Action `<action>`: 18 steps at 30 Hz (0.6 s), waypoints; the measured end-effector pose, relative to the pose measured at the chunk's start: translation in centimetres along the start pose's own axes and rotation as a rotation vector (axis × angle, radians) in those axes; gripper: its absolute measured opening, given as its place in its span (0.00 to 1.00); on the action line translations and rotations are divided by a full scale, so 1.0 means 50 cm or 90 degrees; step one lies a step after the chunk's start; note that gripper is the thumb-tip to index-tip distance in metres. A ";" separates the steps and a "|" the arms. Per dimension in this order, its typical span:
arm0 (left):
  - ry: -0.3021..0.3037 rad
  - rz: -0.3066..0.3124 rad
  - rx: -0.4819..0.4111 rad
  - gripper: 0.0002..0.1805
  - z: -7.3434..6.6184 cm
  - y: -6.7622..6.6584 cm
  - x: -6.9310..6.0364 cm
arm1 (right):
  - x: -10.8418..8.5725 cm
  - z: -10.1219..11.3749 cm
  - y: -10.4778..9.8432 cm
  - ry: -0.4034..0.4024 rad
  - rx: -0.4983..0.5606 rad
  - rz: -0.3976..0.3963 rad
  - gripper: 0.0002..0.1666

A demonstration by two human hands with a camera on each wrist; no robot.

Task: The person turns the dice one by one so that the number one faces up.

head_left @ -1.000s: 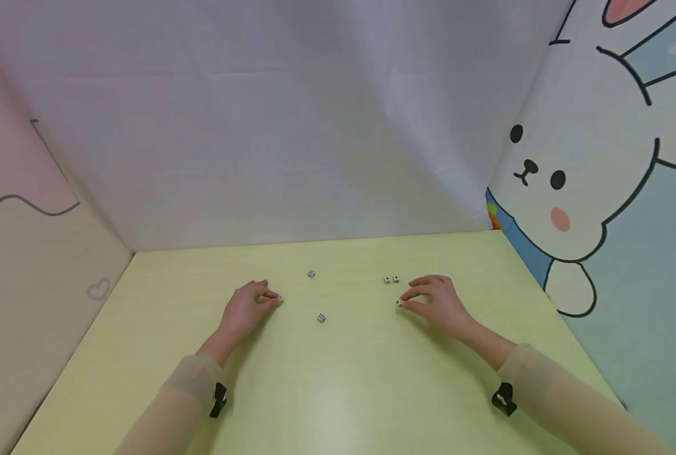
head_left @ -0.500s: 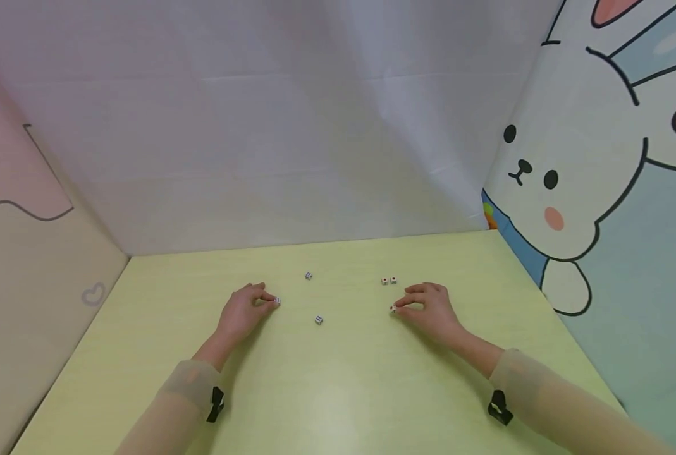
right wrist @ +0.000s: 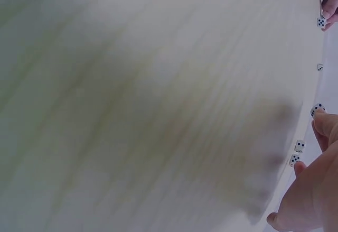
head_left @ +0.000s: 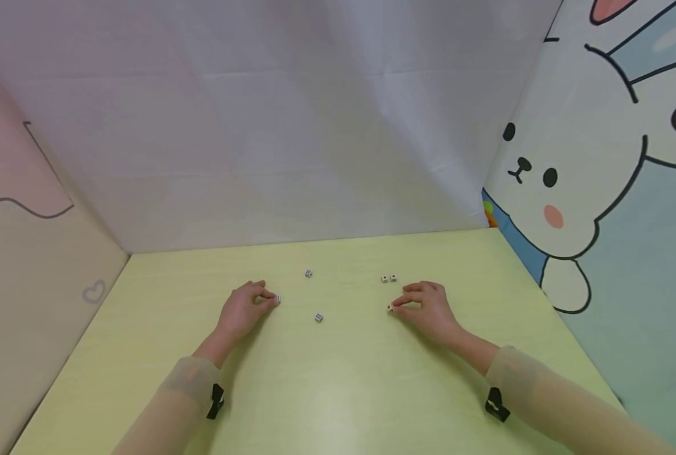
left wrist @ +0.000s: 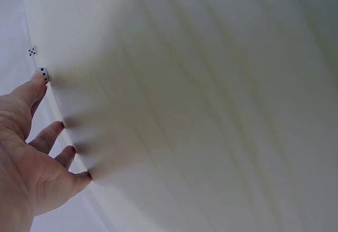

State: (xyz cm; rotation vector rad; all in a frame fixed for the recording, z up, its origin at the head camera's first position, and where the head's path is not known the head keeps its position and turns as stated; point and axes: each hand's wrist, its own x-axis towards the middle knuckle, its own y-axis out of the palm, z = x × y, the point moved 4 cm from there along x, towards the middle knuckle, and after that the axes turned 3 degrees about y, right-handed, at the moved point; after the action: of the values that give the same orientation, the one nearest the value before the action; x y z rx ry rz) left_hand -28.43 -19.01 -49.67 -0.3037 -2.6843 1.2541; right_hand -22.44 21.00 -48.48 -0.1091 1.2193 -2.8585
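Between thumb and index finger, my left hand [head_left: 245,311] pinches a small white die [head_left: 277,299] at the table's left middle. The left wrist view shows that hand [left wrist: 31,152] with the die [left wrist: 43,75] at its fingertips. My right hand [head_left: 430,313] pinches another die [head_left: 391,308], also seen as a die [right wrist: 318,109] in the right wrist view. Two dice, one [head_left: 384,279] beside the other [head_left: 393,278], lie just behind the right hand. Between the hands are a farther die [head_left: 308,273] and a nearer die [head_left: 319,318].
The pale yellow table [head_left: 332,379] meets a white cloth backdrop [head_left: 292,158] at its far edge. A cloth with a cartoon rabbit [head_left: 577,189] hangs on the right, and a pink and cream panel [head_left: 30,265] stands on the left.
My right hand has moved slightly left and toward the near side with its die, away from the pair behind it. The left hand stays in place, still pinching its die.
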 end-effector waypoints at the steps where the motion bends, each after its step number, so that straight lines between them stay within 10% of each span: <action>1: -0.001 0.002 0.000 0.10 0.001 0.001 -0.001 | -0.001 -0.001 0.001 0.002 -0.003 0.001 0.04; 18: -0.006 0.003 -0.006 0.11 0.012 0.012 -0.007 | -0.005 -0.009 0.009 -0.011 -0.030 0.008 0.05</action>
State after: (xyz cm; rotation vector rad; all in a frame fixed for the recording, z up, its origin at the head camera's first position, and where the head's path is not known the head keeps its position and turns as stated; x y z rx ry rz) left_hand -28.15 -19.17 -50.53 -0.3066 -2.6988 1.2480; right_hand -22.25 21.05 -49.12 -0.1267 1.2790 -2.8140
